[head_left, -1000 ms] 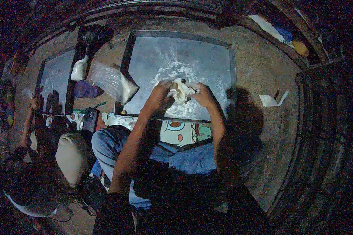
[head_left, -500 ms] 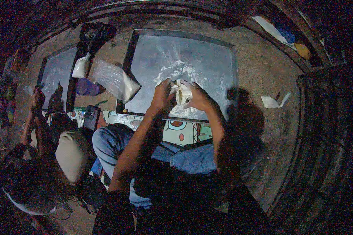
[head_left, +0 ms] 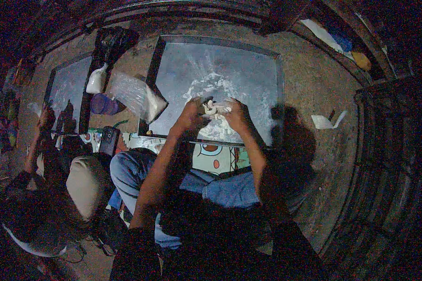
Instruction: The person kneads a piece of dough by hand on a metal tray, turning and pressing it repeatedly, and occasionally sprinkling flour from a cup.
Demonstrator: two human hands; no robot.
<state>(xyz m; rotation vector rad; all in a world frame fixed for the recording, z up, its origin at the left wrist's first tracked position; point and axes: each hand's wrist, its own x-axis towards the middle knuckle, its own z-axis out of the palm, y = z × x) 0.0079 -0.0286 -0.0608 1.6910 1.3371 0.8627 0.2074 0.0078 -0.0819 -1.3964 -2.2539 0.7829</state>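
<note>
Pale dough (head_left: 210, 109) hangs between my two hands, low over a large grey dark-rimmed tray (head_left: 253, 65). My left hand (head_left: 191, 115) has its fingers curled round the left end of the dough. At the right end, my right hand (head_left: 238, 114) pinches it with bent fingers. Part of the dough is hidden behind the fingers. White flour (head_left: 213, 83) is scattered on the tray beyond and beneath the hands.
A clear plastic bag of white powder (head_left: 154, 105) leans over the tray's left edge. Left of it lie a small white bag (head_left: 96, 80) and a purple round thing (head_left: 103, 104). Another person's hand (head_left: 45, 115) is near a second tray (head_left: 72, 82). A white scrap (head_left: 324, 122) lies right.
My hands have moved slightly apart and the right has turned. The dough, a folded clump between them before, now shows as a thinner curved piece. The other person's hand has shifted slightly.
</note>
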